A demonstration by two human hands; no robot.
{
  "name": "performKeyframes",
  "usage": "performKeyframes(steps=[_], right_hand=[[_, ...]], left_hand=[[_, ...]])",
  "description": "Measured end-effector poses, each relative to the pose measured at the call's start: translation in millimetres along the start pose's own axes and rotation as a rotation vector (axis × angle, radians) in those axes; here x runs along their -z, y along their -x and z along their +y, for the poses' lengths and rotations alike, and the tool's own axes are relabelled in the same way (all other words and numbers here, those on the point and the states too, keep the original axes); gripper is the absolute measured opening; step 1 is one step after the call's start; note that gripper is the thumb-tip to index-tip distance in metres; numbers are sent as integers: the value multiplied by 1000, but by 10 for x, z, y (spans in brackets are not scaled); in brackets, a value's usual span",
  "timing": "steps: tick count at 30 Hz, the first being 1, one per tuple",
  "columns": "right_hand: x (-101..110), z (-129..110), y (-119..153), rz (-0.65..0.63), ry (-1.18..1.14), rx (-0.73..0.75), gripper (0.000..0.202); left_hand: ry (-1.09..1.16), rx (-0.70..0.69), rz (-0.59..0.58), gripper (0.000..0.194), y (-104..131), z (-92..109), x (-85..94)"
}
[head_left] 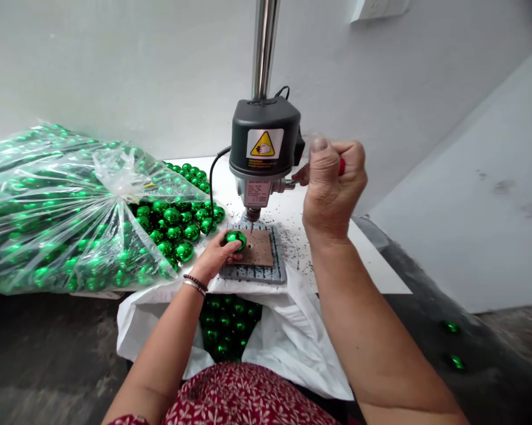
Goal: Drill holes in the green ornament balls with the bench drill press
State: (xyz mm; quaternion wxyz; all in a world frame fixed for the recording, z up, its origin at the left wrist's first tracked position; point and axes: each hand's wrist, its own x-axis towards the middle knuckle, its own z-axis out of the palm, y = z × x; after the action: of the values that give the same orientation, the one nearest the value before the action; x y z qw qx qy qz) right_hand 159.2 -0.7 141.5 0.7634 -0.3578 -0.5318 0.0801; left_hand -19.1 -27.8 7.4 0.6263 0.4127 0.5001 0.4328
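A shiny green ball (235, 239) sits in the fingers of my left hand (219, 252), just left of the hole in a brown board (262, 251). The board lies on the grey slotted base (255, 274) of a small drill press (266, 141). Its thin bit (252, 226) points down above the board, apart from the ball. My right hand (334, 183) is closed around the red-tipped feed handle (341, 166) at the press's right side; the fist hides most of that handle.
At left, a knotted clear plastic bag (71, 218) bulges with green balls, and loose balls (173, 217) lie beside it. A white sack (288, 319) below the table edge holds more. Dark shavings dot the white table (358, 260). Two balls (454, 361) rest on the floor.
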Motion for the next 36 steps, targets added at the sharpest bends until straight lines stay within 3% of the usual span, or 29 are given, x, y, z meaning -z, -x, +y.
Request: performKeyframes(steps=[6, 15, 21, 36], right_hand=[[40, 33, -4, -61, 7, 38, 35], [37, -37, 4, -49, -95, -70, 43], [41, -63, 13, -36, -81, -51, 41], [206, -21, 308, -34, 33, 30, 30]], left_hand=[[-303, -3, 4, 54, -138, 92, -101], [-587, 8, -65, 55, -179, 143, -158], [-834, -164, 24, 65, -149, 177, -247], [-741, -191, 68, 65, -166, 91, -286]])
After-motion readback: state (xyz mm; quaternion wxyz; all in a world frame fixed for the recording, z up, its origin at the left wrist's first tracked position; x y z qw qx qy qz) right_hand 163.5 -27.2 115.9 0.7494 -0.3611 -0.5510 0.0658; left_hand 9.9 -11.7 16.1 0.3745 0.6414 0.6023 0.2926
